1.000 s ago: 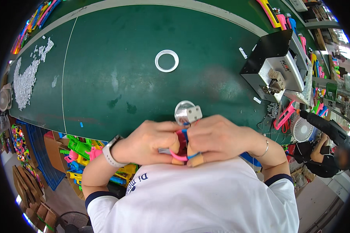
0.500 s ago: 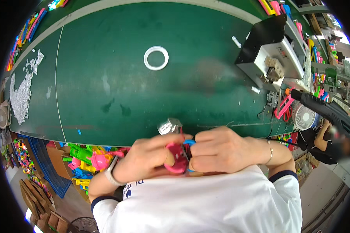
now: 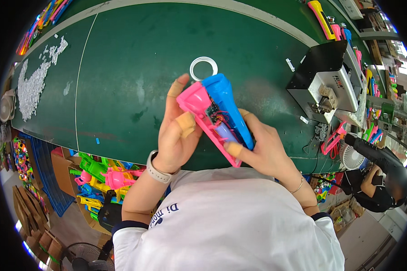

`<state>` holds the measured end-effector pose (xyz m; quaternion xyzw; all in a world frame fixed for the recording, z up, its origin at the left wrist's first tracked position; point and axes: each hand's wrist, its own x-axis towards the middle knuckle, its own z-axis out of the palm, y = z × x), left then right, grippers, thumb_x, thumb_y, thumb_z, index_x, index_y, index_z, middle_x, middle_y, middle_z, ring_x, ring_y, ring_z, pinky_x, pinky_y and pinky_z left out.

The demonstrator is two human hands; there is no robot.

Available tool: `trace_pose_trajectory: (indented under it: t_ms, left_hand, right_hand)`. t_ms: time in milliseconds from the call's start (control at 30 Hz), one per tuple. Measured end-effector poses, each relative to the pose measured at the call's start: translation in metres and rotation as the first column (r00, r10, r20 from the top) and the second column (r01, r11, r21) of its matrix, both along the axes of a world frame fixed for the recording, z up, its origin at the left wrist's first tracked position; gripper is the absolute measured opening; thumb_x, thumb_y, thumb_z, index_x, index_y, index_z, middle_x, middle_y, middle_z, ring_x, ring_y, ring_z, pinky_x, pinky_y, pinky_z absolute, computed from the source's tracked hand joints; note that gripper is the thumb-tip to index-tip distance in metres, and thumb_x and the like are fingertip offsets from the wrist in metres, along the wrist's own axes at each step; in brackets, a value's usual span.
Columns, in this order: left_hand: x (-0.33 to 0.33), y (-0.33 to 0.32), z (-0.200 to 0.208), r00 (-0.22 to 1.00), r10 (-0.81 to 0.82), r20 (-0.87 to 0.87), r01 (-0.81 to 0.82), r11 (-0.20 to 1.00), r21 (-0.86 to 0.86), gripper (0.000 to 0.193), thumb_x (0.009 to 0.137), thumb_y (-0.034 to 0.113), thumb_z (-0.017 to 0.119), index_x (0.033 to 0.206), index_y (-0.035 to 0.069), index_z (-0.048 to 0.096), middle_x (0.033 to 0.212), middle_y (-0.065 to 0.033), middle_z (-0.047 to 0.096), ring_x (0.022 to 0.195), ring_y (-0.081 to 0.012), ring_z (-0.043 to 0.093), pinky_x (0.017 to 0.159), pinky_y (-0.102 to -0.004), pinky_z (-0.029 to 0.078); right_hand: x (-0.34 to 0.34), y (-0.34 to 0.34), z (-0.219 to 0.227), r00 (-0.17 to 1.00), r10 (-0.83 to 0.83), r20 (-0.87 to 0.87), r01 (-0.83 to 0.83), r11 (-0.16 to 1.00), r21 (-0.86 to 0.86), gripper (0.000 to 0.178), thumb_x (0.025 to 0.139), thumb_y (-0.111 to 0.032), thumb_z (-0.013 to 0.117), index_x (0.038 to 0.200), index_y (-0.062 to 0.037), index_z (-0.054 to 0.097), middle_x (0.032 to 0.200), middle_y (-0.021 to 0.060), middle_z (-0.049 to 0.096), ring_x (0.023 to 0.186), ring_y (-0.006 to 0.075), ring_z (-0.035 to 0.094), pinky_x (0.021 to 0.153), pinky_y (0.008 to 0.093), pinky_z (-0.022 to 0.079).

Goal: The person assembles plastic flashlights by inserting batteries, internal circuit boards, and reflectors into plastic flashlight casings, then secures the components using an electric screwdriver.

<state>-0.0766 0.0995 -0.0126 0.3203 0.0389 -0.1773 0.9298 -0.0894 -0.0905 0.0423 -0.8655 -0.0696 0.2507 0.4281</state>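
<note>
Above the near table edge I hold a plastic flashlight casing with its two halves parted lengthwise. On the left is the pink half [image 3: 196, 100]; on the right is the blue half [image 3: 229, 104]. Between them show a small circuit board [image 3: 211, 110], thin wires and a purple cylindrical battery [image 3: 224, 133]. My left hand [image 3: 178, 135] is closed on the pink half, its taped thumb at the side. My right hand [image 3: 267, 147] grips the lower end, fingers behind the blue half and taped thumb near the battery and the pink rim.
A white ring [image 3: 203, 59] lies beyond the casing on the green table [image 3: 126, 49]. Small white pieces [image 3: 31, 88] are heaped at the far left. A black-and-silver machine [image 3: 328, 86] stands right, near a black heat gun [image 3: 371, 151]. Boxed colourful casings [image 3: 117, 178] lie below the edge.
Both hands have risen away from my shirt, turning the casing so its parted halves and inner parts show. The silvery piece seen beyond my hands is out of sight.
</note>
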Motion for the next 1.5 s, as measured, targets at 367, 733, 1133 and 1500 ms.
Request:
trace_pose_trajectory:
  t_ms: [367,733,1133,1500]
  left_hand:
    - [-0.020,-0.036,-0.008,0.984,0.088,-0.157,-0.090,0.996,-0.005,0.042,0.099,0.027,0.039,0.135,0.005,0.035,0.134,-0.0142,0.045,0.116,-0.0275,0.052,0.098,-0.0416,0.046]
    - [-0.011,-0.020,0.019,0.971,-0.111,-0.212,0.096,0.992,-0.083,0.043,0.101,0.038,0.028,0.123,0.004,0.044,0.105,-0.0132,0.060,0.072,-0.0231,0.065,0.064,-0.0349,0.056]
    - [-0.017,-0.007,0.031,0.980,-0.184,-0.073,0.186,0.982,0.029,0.047,0.091,0.015,0.038,0.134,-0.004,0.033,0.114,-0.0160,0.055,0.095,-0.0261,0.062,0.084,-0.0354,0.051]
    - [-0.024,-0.008,0.032,0.985,-0.141,0.095,0.108,0.950,0.292,0.049,0.089,0.003,0.039,0.138,-0.003,0.029,0.103,-0.0040,0.054,0.084,-0.0061,0.050,0.077,-0.0246,0.046]
  right_hand:
    - [0.016,-0.005,0.035,0.987,-0.121,-0.104,0.144,0.956,0.255,0.077,0.071,-0.023,0.071,0.133,0.0041,0.036,0.098,0.0103,0.061,0.086,0.0161,0.058,0.069,0.0268,0.043]
    - [0.054,0.013,0.028,0.705,0.251,0.664,-0.189,0.968,-0.165,0.017,0.073,-0.013,0.067,0.088,-0.0063,0.066,0.106,0.0057,0.058,0.098,0.0256,0.051,0.081,0.0353,0.044]
    - [0.055,0.018,0.022,0.827,0.185,0.531,-0.235,0.972,0.027,0.014,0.071,-0.009,0.069,0.080,-0.0047,0.059,0.102,0.0055,0.056,0.100,0.0269,0.048,0.084,0.0361,0.041]
    - [0.044,0.023,0.028,0.693,0.290,0.660,-0.243,0.956,-0.165,0.015,0.069,-0.002,0.068,0.080,-0.0041,0.058,0.102,0.0060,0.054,0.103,0.0253,0.048,0.078,0.0338,0.044]
